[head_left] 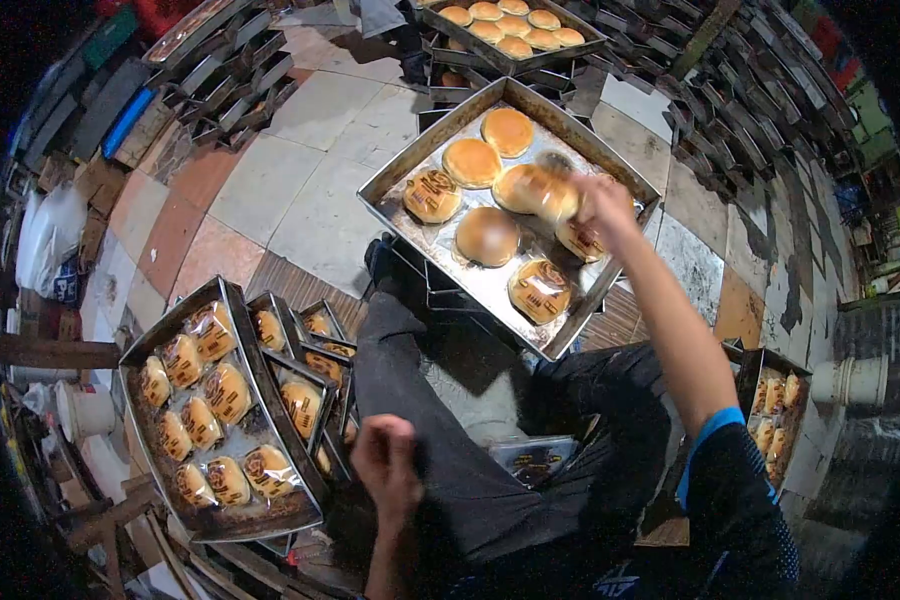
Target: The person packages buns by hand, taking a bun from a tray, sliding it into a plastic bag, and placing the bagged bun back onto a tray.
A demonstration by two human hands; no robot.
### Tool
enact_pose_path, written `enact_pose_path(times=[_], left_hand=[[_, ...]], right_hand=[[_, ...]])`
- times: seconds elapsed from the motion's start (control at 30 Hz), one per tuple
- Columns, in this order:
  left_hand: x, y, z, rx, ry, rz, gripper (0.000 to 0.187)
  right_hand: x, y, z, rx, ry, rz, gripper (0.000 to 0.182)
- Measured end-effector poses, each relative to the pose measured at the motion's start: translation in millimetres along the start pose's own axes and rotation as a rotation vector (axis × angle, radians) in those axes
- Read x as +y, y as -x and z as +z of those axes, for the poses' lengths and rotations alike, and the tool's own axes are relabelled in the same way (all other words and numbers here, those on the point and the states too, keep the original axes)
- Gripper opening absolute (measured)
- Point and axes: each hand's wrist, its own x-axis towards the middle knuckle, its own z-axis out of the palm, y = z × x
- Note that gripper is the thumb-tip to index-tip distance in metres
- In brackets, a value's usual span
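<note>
Holding bun (536,190) over tray (390,178)

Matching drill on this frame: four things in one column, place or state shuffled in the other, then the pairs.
Things
1. right hand
2. left hand
3. large steel baking tray of plastic-wrapped buns
4. bare round golden bun

Places or states
A. closed, near the lap, away from the trays
B. at the far end of the middle steel tray, unwrapped
C. low left of the view, filled in rows
D. over the middle tray, lifting a bun

Pairs: 1-D, 2-A, 3-C, 4-B
</note>
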Motion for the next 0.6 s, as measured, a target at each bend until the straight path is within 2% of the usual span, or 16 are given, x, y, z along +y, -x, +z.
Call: enact_pose_path(times=[0.03,0.07,0.1,0.13,0.17,0.2,0.23,0.27,0.3,0.33,0.37,0.4,0.47,0.53,0.6], left_hand=[[3.0,4.3,11.6,-0.064,0.025,0.016,0.011],[5.4,13.0,27.8,-0.083,0.027,-0.063,0.011],[1.5,17.3,41.3,-0.171,-0.153,0.061,0.011],[8.2,17.8,54.0,-0.366,-0.21,-0.106,0.015],[-0.7,23.0,71.0,-0.43,-0.269,0.041,0.021],[-14.2,29.3,77.1,-0.424,-0.266,0.04,0.021],[-29.9,39.2,81.9,-0.508,-0.525,0.173,0.024],[-46.1,51.2,85.7,-0.592,-0.785,0.307,0.028],[-64.6,61.0,80.3,-0.802,-0.837,0.169,0.033],[-58.9,60.6,76.8,-0.926,-0.857,0.081,0.027],[-57.3,61.4,71.2,-0.952,-0.795,0.081,0.02],[-56.4,61.7,68.6,-0.971,-0.736,0.086,0.015],[-52.9,64.0,71.6,-0.968,-0.776,0.044,0.015],[-50.1,66.6,76.7,-0.956,-0.816,0.007,0.017],[-49.7,71.0,82.5,-0.888,-0.905,0.013,0.023]], right_hand=[[-12.6,-4.9,-4.1,0.267,0.264,-0.063,0.034],[-5.5,-16.8,-22.8,0.466,0.919,-0.461,0.033],[9.9,-22.8,-34.3,0.577,1.014,-0.614,0.028],[16.2,-17.0,-37.8,0.692,1.103,-0.771,0.024],[18.8,6.0,-33.4,0.551,1.032,-0.766,0.019],[20.6,44.4,-22.7,0.408,0.96,-0.758,0.014],[19.0,93.6,-3.5,0.284,0.786,-0.775,0.006],[36.6,136.9,3.8,0.14,0.703,-0.819,0.009],[34.8,189.8,8.2,-0.182,0.679,-0.516,0.007],[46.7,225.6,9.5,-0.43,0.632,-0.58,0.007],[60.9,258.0,7.9,-0.636,0.587,-0.425,0.01],[77.6,284.9,7.6,-0.673,0.628,-0.437,0.016],[96.4,322.1,8.8,-0.54,0.614,-0.237,0.022],[98.6,333.1,8.2,-0.442,0.561,-0.181,0.021],[91.3,333.2,7.3,-0.375,0.474,-0.242,0.02]])
